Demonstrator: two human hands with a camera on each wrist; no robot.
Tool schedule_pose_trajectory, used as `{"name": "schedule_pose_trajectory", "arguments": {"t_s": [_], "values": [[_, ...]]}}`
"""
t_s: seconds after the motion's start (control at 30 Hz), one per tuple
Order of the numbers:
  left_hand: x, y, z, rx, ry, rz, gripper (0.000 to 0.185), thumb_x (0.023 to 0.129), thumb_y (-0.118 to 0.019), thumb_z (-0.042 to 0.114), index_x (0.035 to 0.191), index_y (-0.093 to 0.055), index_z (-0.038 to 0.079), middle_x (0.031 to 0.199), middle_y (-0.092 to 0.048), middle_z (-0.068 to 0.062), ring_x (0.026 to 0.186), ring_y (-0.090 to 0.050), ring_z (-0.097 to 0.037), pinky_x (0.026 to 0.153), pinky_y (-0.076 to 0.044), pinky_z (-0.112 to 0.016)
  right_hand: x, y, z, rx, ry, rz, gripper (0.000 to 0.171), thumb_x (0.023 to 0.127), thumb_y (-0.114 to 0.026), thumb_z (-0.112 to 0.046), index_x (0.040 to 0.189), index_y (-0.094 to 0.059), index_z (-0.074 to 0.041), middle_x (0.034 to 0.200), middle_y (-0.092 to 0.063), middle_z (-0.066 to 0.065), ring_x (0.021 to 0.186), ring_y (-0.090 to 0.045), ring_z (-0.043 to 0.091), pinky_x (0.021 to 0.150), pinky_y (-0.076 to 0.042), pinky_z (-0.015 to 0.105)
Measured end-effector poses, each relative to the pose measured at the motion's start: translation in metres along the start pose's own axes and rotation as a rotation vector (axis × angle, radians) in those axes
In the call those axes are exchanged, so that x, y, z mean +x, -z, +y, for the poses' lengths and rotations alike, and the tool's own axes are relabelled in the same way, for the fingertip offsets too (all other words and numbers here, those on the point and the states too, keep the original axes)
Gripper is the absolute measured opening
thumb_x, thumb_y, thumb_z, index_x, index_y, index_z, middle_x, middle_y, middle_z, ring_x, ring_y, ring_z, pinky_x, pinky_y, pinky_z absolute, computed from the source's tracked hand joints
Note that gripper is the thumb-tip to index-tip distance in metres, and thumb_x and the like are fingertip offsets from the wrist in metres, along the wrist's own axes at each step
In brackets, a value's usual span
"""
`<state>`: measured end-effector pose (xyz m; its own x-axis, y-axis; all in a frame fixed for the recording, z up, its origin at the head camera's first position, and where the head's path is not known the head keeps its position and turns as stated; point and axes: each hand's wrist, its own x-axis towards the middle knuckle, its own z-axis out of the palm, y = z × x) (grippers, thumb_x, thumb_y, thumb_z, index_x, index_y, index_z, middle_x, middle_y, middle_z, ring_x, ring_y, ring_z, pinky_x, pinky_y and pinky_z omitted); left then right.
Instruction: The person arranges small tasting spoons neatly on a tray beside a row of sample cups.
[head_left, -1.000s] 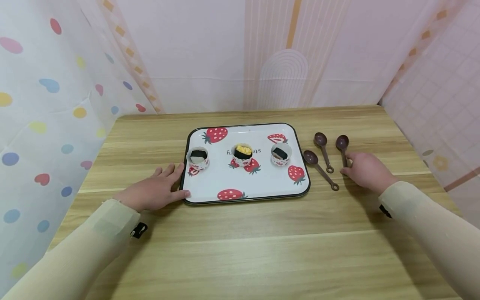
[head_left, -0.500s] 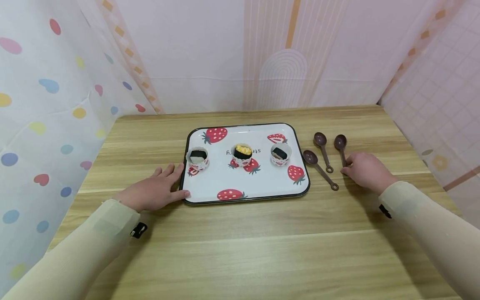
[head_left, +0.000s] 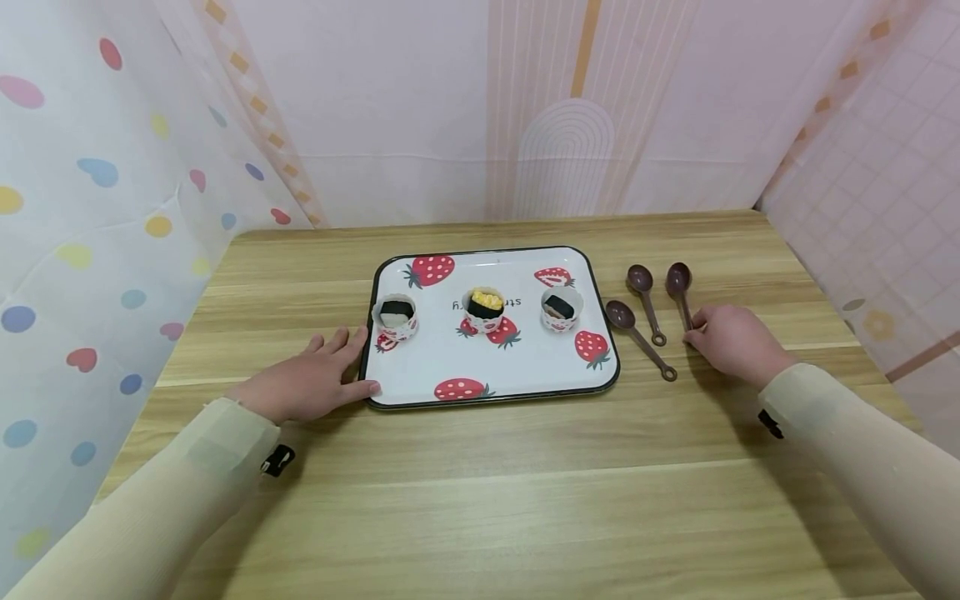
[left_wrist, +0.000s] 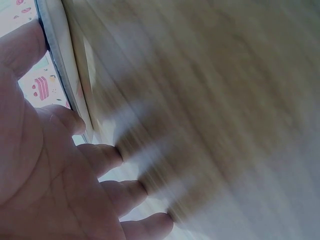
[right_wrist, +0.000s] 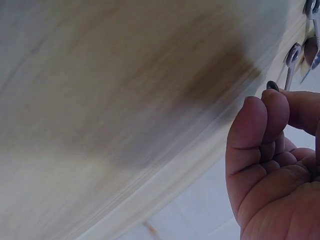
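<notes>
My right hand (head_left: pixel 738 342) pinches the handle end of a dark brown measuring spoon (head_left: pixel 678 280) at the right of the table. In the right wrist view, the ring end of this spoon (right_wrist: pixel 272 86) peeks out between thumb and fingertips. Its bowl points toward the back of the table. On the other side, my left hand (head_left: pixel 303 383) rests at the left edge of a white strawberry-print tray (head_left: pixel 408 379), fingers spread and thumb over the rim. The left wrist view has that hand's fingertips (left_wrist: pixel 157 225) on the wood beside the tray.
Two more brown measuring spoons, one upright in view (head_left: pixel 640 278) and one slanted (head_left: pixel 620 314), lie between tray and right hand. The tray bears a left paper cup (head_left: pixel 401 334), a middle one (head_left: pixel 484 326) and a right one (head_left: pixel 561 324), each holding sushi. Patterned curtains (head_left: pixel 405 108) surround the table.
The bowl of the spoon in my right hand has shifted slightly left and away, now nearer the neighbouring spoon. The left hand and tray have stayed put.
</notes>
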<state>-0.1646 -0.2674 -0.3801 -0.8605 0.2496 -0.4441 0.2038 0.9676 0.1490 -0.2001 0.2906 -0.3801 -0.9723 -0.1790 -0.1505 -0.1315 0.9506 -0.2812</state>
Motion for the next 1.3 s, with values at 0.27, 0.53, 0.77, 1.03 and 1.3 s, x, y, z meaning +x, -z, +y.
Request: {"name": "schedule_pose_trajectory", "arguments": {"t_s": [0.27,0.53,0.77,1.03,1.3], "values": [[0.000,0.000,0.000,0.010,0.008,-0.004,0.109,0.097,-0.047,0.079,0.170,-0.008,0.008,0.172,-0.011,-0.034,0.152,-0.011,-0.066,0.113,-0.035,-0.076,0.000,0.002,-0.003,0.037,-0.008,0.026,0.029,0.101,-0.062,-0.013,0.112,-0.068,0.012,0.101,-0.075,0.029,0.079,-0.068,0.030,0.072,-0.056,0.048],[0.000,0.000,0.000,0.012,0.005,-0.005,0.109,0.097,-0.046,0.080,0.170,-0.009,0.008,0.172,-0.011,-0.033,0.152,-0.011,-0.067,0.112,-0.036,-0.077,0.000,0.003,-0.018,0.099,-0.007,0.032,0.029,0.104,-0.062,-0.017,0.116,-0.069,0.009,0.105,-0.074,0.029,0.079,-0.067,0.029,0.065,-0.053,0.039],[0.000,0.000,0.001,0.013,0.005,-0.010,0.108,0.098,-0.047,0.078,0.170,-0.008,0.007,0.172,-0.010,-0.033,0.153,-0.010,-0.066,0.113,-0.036,-0.076,0.000,0.004,-0.034,0.169,0.021,0.061,0.027,0.104,-0.062,-0.018,0.115,-0.071,0.005,0.102,-0.076,0.024,0.072,-0.065,0.023,0.058,-0.048,0.032],[0.000,0.001,0.001,0.010,0.014,-0.010,0.110,0.097,-0.046,0.080,0.170,-0.008,0.008,0.172,-0.010,-0.033,0.153,-0.011,-0.065,0.113,-0.036,-0.076,-0.001,0.003,-0.062,0.209,0.055,0.105,0.022,0.102,-0.064,-0.014,0.111,-0.072,0.005,0.093,-0.077,0.018,0.068,-0.062,0.019,0.059,-0.048,0.030],[-0.001,0.001,0.000,0.008,0.005,-0.014,0.109,0.097,-0.046,0.080,0.170,-0.008,0.008,0.173,-0.010,-0.033,0.153,-0.010,-0.066,0.113,-0.036,-0.076,-0.002,-0.002,-0.092,0.271,0.057,0.072,0.022,0.102,-0.068,-0.014,0.115,-0.073,0.003,0.092,-0.074,0.014,0.069,-0.060,0.019,0.058,-0.048,0.030]]}}
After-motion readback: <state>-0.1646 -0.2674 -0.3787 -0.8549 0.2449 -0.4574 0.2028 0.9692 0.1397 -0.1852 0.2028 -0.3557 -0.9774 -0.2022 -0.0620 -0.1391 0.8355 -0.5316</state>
